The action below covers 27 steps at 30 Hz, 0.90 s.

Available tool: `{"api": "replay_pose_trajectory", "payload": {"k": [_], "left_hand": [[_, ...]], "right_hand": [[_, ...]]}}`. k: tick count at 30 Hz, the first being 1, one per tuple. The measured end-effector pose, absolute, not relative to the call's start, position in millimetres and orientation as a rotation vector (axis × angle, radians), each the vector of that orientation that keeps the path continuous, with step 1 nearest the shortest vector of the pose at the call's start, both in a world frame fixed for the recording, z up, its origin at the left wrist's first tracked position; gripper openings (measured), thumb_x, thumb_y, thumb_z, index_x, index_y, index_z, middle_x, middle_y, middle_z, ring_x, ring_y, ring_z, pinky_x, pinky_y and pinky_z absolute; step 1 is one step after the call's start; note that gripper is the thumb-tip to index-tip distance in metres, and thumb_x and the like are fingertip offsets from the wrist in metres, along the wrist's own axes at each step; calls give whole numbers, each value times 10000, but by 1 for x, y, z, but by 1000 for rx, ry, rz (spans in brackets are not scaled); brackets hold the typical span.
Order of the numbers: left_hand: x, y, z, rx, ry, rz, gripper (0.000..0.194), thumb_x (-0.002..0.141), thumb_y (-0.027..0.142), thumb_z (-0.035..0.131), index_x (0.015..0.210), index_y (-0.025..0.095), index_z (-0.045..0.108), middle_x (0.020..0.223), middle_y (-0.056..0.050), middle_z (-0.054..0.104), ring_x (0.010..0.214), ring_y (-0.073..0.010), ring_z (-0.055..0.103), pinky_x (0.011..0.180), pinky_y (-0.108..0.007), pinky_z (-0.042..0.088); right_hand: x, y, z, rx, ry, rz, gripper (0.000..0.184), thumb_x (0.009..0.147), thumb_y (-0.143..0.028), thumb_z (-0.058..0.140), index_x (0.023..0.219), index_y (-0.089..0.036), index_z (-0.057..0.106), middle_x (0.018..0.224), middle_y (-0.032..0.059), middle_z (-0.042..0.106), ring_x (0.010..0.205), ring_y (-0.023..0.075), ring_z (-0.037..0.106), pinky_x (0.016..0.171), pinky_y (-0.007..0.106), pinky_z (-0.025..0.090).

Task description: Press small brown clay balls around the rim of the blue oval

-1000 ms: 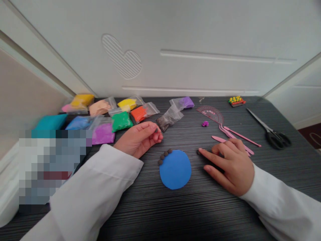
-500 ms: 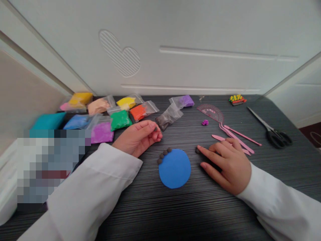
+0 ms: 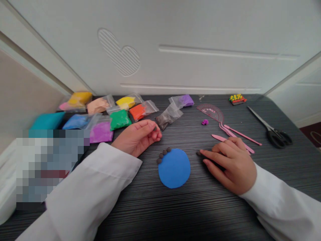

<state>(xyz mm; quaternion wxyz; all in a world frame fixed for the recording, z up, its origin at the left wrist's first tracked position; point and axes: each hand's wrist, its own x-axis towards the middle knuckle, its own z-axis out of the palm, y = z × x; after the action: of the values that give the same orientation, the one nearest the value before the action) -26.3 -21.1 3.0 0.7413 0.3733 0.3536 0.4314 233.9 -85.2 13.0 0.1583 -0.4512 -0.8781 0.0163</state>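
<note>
A flat blue clay disc (image 3: 174, 169) lies on the dark ridged table, with several small dark grey clay balls (image 3: 164, 152) in a row along its upper left rim. Above and left of it, my left hand (image 3: 140, 135) is closed, a bit of dark grey clay (image 3: 155, 128) pinched between thumb and index finger. To the disc's right, my right hand (image 3: 229, 164) rests low over the table with its fingers apart. Its index fingertip touches a small dark grey clay piece (image 3: 198, 153) lying on the tabletop.
Bags of coloured clay, among them a green one (image 3: 120, 119) and a dark grey one (image 3: 168, 117), line the back left. Behind my right hand lie pink modelling tools (image 3: 243, 135), a protractor (image 3: 212, 112) and a purple lump (image 3: 205, 122). Black-handled scissors (image 3: 276, 135) are far right.
My right hand has shifted slightly to the right, its index fingertip now at the right side of the small grey clay piece. My left hand has stayed nearly still.
</note>
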Motion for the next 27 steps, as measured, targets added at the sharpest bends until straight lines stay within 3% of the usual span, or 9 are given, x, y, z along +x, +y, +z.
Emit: {"api": "replay_pose_trajectory", "payload": {"k": [12,22,27], "left_hand": [[-26,-20,3,826,768,943,132,738,243,545,678,128,562,546,2,499,623,-104,516,616,-203,426],[-27,-21,3,827,779,944,132,751,234,527,683,124,555,551,4,491,632,-104,517,619,-202,433],[-26,-21,4,822,785,942,129,742,228,538,673,120,556,547,2,493,623,-102,514,616,-200,433]], "right_hand": [[238,-76,6,-1261,-2470,60,97,760,-259,544,805,-230,626,701,4,585,707,139,513,723,343,308],[239,-79,6,-1236,-2514,79,246,782,-236,506,1011,-256,594,756,18,581,718,139,500,740,359,322],[238,-81,12,-1287,-2505,93,232,773,-258,501,971,-232,618,755,25,587,717,152,494,740,376,312]]}}
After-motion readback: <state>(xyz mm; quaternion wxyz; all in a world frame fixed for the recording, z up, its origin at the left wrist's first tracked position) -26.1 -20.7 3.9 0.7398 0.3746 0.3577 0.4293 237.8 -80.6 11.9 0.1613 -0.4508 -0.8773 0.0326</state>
